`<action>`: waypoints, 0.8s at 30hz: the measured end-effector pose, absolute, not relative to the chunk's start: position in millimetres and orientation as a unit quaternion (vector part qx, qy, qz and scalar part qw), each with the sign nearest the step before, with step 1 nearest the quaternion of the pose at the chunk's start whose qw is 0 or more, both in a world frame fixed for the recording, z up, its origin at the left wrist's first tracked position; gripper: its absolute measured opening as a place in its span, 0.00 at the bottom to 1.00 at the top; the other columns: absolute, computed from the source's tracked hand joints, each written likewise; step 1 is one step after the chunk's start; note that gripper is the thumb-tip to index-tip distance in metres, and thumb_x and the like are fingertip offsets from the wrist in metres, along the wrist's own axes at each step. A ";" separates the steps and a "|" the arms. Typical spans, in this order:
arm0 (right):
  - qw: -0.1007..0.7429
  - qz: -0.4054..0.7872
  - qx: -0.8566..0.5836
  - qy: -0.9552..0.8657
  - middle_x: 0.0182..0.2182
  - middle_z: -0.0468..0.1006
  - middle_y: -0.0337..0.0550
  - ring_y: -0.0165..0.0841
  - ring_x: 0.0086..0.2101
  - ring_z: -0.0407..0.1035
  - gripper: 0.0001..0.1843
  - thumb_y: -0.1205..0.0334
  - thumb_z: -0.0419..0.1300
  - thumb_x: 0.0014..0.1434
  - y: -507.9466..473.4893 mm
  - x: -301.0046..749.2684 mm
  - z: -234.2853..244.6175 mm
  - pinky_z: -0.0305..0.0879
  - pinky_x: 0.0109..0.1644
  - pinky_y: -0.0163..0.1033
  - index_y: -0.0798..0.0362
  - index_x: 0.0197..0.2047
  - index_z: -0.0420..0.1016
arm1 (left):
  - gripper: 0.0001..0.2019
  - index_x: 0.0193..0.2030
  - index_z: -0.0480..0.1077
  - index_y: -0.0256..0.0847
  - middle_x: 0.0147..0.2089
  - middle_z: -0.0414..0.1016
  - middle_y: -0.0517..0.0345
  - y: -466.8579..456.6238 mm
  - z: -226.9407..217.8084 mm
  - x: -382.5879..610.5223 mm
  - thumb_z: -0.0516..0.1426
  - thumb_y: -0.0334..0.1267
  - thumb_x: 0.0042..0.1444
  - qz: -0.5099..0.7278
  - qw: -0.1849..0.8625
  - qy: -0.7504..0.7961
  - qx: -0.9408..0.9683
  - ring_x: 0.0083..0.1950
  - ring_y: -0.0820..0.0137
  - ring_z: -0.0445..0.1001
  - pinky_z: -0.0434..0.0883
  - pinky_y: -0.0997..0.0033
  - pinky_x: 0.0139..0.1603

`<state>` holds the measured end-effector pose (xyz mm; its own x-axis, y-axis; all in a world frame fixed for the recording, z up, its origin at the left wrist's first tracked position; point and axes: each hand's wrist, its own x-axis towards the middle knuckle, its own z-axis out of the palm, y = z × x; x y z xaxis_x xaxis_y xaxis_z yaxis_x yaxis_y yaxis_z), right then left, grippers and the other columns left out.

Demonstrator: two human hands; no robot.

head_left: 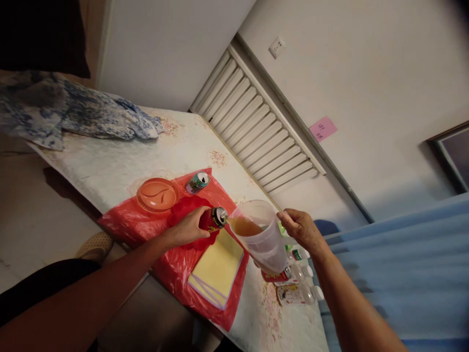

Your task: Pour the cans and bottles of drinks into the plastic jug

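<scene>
My left hand (190,227) is wrapped around a red and black drink can (213,220), its opened top facing the pitcher. My right hand (301,229) grips the handle of a translucent plastic pitcher (269,249), which is tilted to the left. Brownish liquid (245,227) lies in the pitcher near its spout. The can's mouth and the spout are very close together, with a thin streak of liquid between them. Below the can, a folded yellow cloth (216,269) with a purple edge lies on a red plastic sheet (172,274).
An orange bowl (157,195) and an opened green can (198,183) stand on the sheet. Several bottles (293,293) and a red can (273,276) are beyond the pitcher. Patterned fabric (106,112) drapes over the table's far left. A radiator (260,122) and blue curtain (399,264) border the table.
</scene>
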<state>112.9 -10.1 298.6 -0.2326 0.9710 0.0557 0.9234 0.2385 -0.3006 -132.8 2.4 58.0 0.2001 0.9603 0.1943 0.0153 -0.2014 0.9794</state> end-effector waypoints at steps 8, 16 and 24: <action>0.119 0.111 -0.607 -0.778 0.17 0.51 0.32 0.26 0.21 0.46 0.30 0.33 0.53 0.57 -10.0 113.1 299.3 0.43 0.23 0.33 0.50 0.20 0.56 | 0.29 0.54 0.64 0.41 0.56 0.73 0.49 3.6 55.2 -131.6 0.61 0.32 0.42 0.488 0.485 0.402 0.605 0.58 0.55 0.71 0.69 0.57 0.59; 0.120 0.110 -0.609 -0.777 0.17 0.51 0.32 0.26 0.21 0.46 0.30 0.33 0.54 0.56 -11.3 112.1 301.2 0.44 0.23 0.33 0.49 0.19 0.56 | 0.29 0.55 0.65 0.40 0.56 0.74 0.49 4.7 53.1 -131.2 0.61 0.32 0.42 0.491 0.482 0.403 0.604 0.57 0.56 0.72 0.70 0.59 0.56; 0.121 0.115 -0.608 -0.776 0.18 0.51 0.32 0.26 0.21 0.46 0.29 0.35 0.54 0.57 -11.8 112.1 301.1 0.43 0.22 0.33 0.50 0.20 0.57 | 0.28 0.54 0.66 0.41 0.55 0.74 0.49 7.0 48.8 -128.6 0.61 0.31 0.42 0.500 0.471 0.401 0.606 0.57 0.57 0.73 0.70 0.60 0.55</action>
<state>112.1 -11.8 301.1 -0.2316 0.9716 0.0487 0.9157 0.2346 -0.3263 -128.6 7.0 48.8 0.1780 0.9575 0.2270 0.0152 -0.2334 0.9723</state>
